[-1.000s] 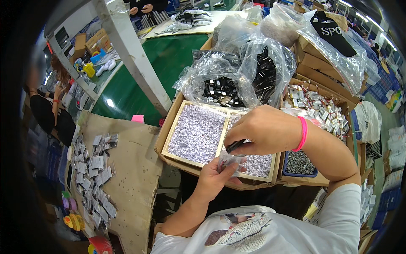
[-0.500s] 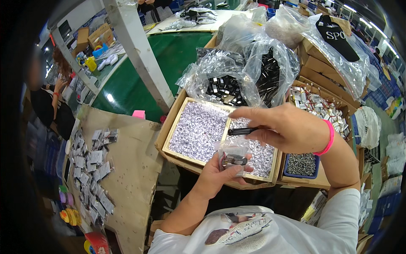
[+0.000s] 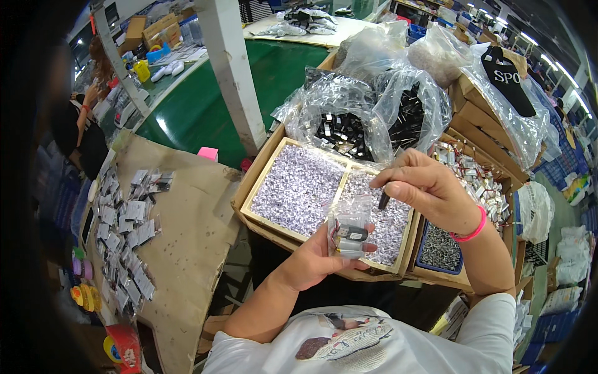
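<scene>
My left hand [image 3: 314, 258] holds a small clear plastic bag [image 3: 352, 212] upright by its lower part. Through the film show a black piece, silver cylinder-like parts and a bit of red wire. Just right of the bag and slightly higher, my right hand [image 3: 430, 190] pinches a slim black piece [image 3: 384, 201] between thumb and fingers. That piece tilts downward, apart from the bag, and its upper end is hidden by the fingers. Beneath both hands lies a two-part wooden tray [image 3: 344, 179] filled with tiny white and purplish pieces [image 3: 293, 181].
Clear bags of black parts [image 3: 342, 131] stand behind the tray. To the right are a blue bin of small metal screws [image 3: 440, 248] and a box of silver wired parts [image 3: 492, 199]. Filled packets [image 3: 128, 224] cover part of the left board [image 3: 187, 230]. A white post [image 3: 233, 75] rises beyond.
My right hand has drawn slightly right, and the black piece has turned from lying level to pointing down. The bag in my left hand now stands more upright, its contents facing me.
</scene>
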A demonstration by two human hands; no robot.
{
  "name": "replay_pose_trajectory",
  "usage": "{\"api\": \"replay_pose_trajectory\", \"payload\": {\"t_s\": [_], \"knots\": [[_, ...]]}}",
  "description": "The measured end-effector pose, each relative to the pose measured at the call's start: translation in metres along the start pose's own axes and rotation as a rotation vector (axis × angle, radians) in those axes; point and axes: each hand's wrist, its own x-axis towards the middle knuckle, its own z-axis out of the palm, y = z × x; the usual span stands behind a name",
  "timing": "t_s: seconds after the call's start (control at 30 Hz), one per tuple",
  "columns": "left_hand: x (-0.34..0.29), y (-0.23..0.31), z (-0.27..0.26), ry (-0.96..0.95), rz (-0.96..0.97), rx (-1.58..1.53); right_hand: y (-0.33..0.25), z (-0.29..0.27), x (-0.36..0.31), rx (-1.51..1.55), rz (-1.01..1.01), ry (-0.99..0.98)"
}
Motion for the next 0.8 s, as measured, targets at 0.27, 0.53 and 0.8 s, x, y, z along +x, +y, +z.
{"api": "replay_pose_trajectory", "payload": {"t_s": [0.27, 0.53, 0.8], "knots": [[-0.001, -0.004, -0.002, -0.11, -0.047, -0.064, 0.017, 0.019, 0.002, 0.382, 0.098, 0.042], [-0.002, -0.006, -0.002, -0.121, -0.114, -0.008, 0.023, 0.026, 0.006, 0.52, 0.215, 0.009], [-0.002, -0.007, -0.006, -0.112, -0.138, 0.057, 0.03, 0.025, -0.001, 0.541, 0.269, 0.094]]}}
